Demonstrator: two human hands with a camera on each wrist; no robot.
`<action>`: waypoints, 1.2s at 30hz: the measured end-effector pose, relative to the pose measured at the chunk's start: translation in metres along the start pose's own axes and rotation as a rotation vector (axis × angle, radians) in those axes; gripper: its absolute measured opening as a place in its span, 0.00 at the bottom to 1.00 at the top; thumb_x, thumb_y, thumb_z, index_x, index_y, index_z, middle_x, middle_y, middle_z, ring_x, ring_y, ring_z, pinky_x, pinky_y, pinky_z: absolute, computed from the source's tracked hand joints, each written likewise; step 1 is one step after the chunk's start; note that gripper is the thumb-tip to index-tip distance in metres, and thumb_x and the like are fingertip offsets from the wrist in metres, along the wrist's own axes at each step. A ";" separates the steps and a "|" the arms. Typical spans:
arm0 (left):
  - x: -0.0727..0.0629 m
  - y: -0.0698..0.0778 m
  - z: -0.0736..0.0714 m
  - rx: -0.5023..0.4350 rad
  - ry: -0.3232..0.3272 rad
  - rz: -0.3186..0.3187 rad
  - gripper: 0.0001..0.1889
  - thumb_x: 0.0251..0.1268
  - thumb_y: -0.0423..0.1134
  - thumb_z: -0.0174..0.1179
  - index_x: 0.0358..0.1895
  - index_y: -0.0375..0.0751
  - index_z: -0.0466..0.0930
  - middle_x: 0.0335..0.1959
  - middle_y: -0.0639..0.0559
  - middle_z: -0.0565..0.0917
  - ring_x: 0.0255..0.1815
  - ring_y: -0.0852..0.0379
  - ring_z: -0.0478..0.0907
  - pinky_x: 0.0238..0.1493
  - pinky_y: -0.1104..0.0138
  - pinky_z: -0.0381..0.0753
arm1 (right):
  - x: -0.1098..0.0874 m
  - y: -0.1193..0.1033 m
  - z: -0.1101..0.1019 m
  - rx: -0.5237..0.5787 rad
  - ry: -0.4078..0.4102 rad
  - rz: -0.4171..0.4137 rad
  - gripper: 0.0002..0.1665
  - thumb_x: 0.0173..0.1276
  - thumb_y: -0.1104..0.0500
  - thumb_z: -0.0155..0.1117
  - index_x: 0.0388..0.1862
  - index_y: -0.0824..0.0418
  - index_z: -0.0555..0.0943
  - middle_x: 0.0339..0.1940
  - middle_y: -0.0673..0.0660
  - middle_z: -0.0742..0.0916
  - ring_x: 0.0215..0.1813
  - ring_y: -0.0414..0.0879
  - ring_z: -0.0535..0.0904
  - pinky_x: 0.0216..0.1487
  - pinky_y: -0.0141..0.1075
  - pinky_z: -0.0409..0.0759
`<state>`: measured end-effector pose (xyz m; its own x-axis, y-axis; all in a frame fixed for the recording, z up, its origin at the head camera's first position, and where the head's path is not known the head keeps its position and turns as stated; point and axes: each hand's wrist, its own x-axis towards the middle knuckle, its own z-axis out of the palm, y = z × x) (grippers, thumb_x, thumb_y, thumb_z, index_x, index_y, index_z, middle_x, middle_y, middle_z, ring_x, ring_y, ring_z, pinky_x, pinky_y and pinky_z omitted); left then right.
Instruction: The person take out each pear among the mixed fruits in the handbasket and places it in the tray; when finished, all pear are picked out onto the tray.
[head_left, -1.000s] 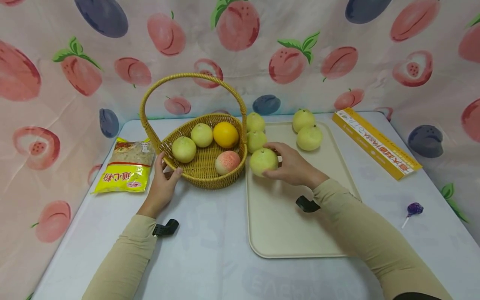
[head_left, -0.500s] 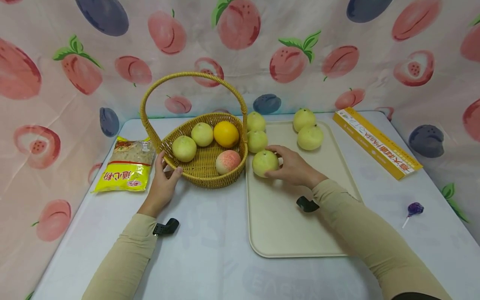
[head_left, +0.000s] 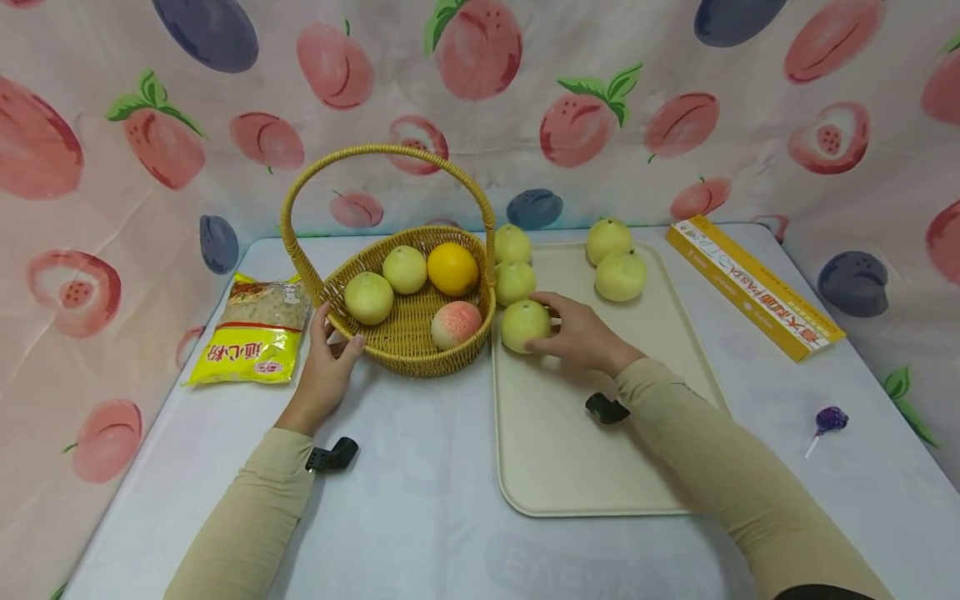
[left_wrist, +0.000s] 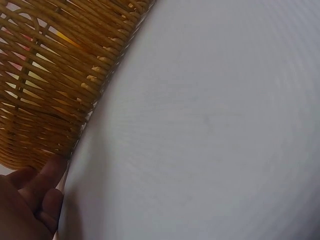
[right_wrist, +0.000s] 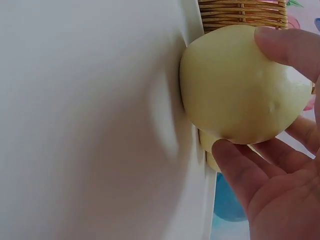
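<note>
In the head view a wicker basket (head_left: 427,364) with a tall handle stands left of centre. It holds an orange (head_left: 452,269), a pink and cream peach (head_left: 456,324) and two round pale-green fruits (head_left: 368,297). My left hand (head_left: 324,375) grips the basket's near left rim; in the left wrist view its fingertips touch the woven side. Between the thumb and fingers of my right hand (head_left: 587,333) is another round pale-green fruit (head_left: 524,326), low over the left edge of a beige tray (head_left: 592,467). The right wrist view shows this fruit (right_wrist: 240,85) close up.
Two more pale-green fruits (head_left: 514,283) sit along the tray's left edge by the basket, and two (head_left: 620,275) at its back. A yellow pasta bag (head_left: 251,333) lies left, a long pasta box (head_left: 753,287) right. A purple lollipop (head_left: 830,419) lies at the right.
My right hand and the fruit it holds have shifted slightly left over the last half second. The left hand and the basket stay in place.
</note>
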<state>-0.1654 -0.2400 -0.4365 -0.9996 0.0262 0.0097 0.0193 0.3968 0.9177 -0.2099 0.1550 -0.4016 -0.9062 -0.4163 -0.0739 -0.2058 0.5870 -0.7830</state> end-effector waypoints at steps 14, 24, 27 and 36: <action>-0.001 0.002 0.002 0.004 0.000 -0.007 0.41 0.80 0.46 0.49 0.81 0.53 0.28 0.79 0.31 0.43 0.67 0.34 0.64 0.67 0.44 0.65 | 0.007 0.001 0.005 0.027 0.042 0.027 0.48 0.63 0.50 0.74 0.76 0.63 0.64 0.73 0.63 0.72 0.68 0.60 0.72 0.65 0.49 0.73; 0.000 -0.001 0.001 0.009 0.005 -0.005 0.41 0.80 0.46 0.48 0.81 0.53 0.27 0.79 0.31 0.42 0.67 0.34 0.64 0.66 0.44 0.65 | 0.010 -0.004 0.009 0.024 0.028 0.048 0.49 0.65 0.50 0.73 0.77 0.67 0.60 0.73 0.66 0.69 0.68 0.62 0.71 0.65 0.51 0.72; -0.001 0.000 0.001 0.006 0.001 -0.007 0.41 0.80 0.44 0.48 0.81 0.54 0.27 0.79 0.32 0.42 0.66 0.34 0.65 0.65 0.45 0.66 | 0.010 -0.003 0.010 0.037 0.031 0.051 0.49 0.65 0.50 0.73 0.77 0.66 0.60 0.74 0.66 0.68 0.68 0.62 0.71 0.64 0.50 0.73; -0.001 0.002 0.001 -0.001 -0.001 -0.012 0.42 0.80 0.44 0.48 0.81 0.55 0.25 0.80 0.33 0.41 0.66 0.34 0.64 0.65 0.46 0.65 | 0.010 -0.003 0.011 0.038 0.039 0.043 0.49 0.65 0.50 0.72 0.77 0.66 0.60 0.74 0.65 0.68 0.67 0.61 0.72 0.64 0.49 0.73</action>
<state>-0.1639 -0.2380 -0.4349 -0.9997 0.0224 -0.0022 0.0068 0.3965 0.9180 -0.2138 0.1414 -0.4072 -0.9277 -0.3636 -0.0848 -0.1526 0.5766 -0.8027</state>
